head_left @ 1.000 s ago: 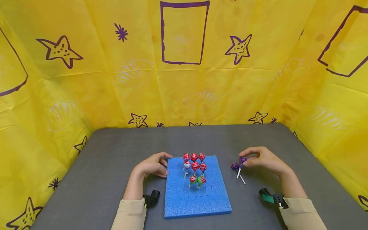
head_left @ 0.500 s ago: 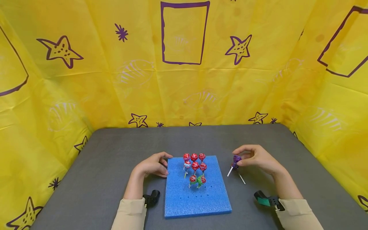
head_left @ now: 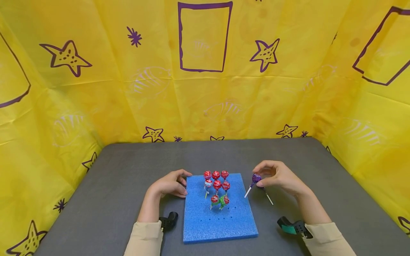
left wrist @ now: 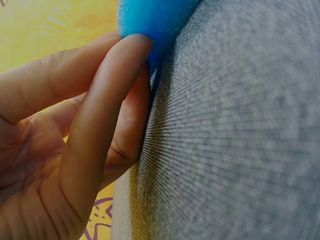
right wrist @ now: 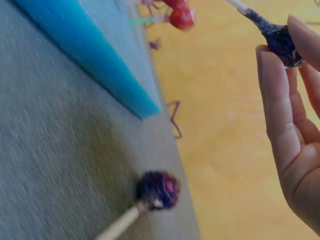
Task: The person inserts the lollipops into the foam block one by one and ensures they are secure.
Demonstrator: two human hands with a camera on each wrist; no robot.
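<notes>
My left hand holds the left edge of a blue foam board near its far corner; its thumb lies against the foam in the left wrist view. My right hand pinches the wrapped head of a purple lollipop, close to the board's right edge. Its white stick points down and left, the tip overlapping that edge in the head view. Below the hand lies a second purple lollipop; in the head view its head is mostly hidden. Several red-topped lollipops and two green ones stand in the foam.
Small holes dot the board in front of the standing lollipops. The board lies on a dark grey table. Yellow cloth with purple drawings rises behind and at both sides.
My right hand has moved left with the purple lollipop, from beside the second one towards the board, its stick tilting further left. The left hand has stayed on the board's edge.
</notes>
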